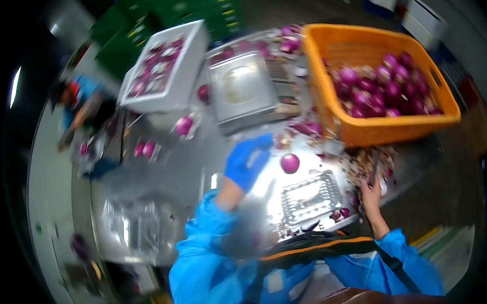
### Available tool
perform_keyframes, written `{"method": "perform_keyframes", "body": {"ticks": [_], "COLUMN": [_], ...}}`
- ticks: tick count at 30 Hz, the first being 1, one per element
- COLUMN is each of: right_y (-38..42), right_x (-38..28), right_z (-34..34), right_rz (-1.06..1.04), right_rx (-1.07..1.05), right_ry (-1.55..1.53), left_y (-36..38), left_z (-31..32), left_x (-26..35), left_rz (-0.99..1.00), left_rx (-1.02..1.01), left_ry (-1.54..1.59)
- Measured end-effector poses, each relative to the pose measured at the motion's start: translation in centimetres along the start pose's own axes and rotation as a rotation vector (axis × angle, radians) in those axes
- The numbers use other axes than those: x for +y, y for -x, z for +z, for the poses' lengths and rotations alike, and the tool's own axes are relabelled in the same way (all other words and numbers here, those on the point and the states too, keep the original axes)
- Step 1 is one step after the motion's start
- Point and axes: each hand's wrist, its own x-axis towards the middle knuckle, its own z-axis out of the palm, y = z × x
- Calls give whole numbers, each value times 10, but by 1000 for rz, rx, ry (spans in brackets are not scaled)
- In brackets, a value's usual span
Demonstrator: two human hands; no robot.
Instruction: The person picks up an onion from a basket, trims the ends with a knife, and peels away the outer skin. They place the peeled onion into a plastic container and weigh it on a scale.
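My left hand, in a blue glove, hovers over the metal table below the scale. Its fingers are spread and slightly blurred, and I see nothing held in them. Just right of it, a peeled red onion sits on the table. My bare right hand is closed around a knife, its blade pointing away from me over a heap of onion skins. Between my hands and closer to me lies a clear plastic tray.
An orange crate of red onions stands at the right, beside a metal scale. A white foam box holds packed onions. Wrapped onions and plastic film lie on the left. Another person works at the far left.
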Motion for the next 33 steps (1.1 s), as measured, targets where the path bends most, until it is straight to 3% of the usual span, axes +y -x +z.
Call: {"method": "perform_keyframes", "body": {"ticks": [2,5,7,9,10,11,12,13,15,18,21,22,25,26,29,30,33], "right_y": [-2,0,-8,-18,-24,-30,-35,-40,-49,-61,-72,-75,-85,-85,-87,-86,-81], "right_x": [7,-44,-42,-33,-14,-14,-19,-20,-9,-8,0,-4,-4,3,-1,0,-8], "right_z": [0,-11,-23,-34,-35,-41,-47,-53,-62,-71,-82,-85,-90,-91,-93,-91,-88], "right_rz": [-48,111,175,163,6,32,59,86,104,177,217,323,298,332,386,365,381], "right_rx": [23,-51,-70,-90,-42,-53,-65,-78,-83,-67,-88,-95,-110,-134,-157,-129,-63], "right_ry": [-43,-256,-230,-156,-72,-68,-64,-58,-80,-209,-196,-232,-178,-187,-213,-214,-256], "left_y": [-45,-116,-167,-213,-237,-256,-274,-290,-322,-329,-321,-318,-311,-314,-324,-331,-333], "left_z": [12,51,84,128,154,181,205,229,292,339,390,397,409,416,408,416,423], "left_x": [19,41,60,65,56,41,51,35,-5,-42,-106,-98,-95,-95,-77,-85,-94], "left_rz": [107,243,305,242,285,308,172,178,282,520,611,605,438,273,239,172,76], "left_rx": [-78,-208,-324,-456,-507,-546,-634,-704,-864,-791,-978,-1034,-1029,-1097,-1184,-1283,-1295], "left_ry": [-3,-14,-47,-76,-79,-89,-195,-185,-535,-608,-517,-571,-695,-736,-819,-757,-675]}}
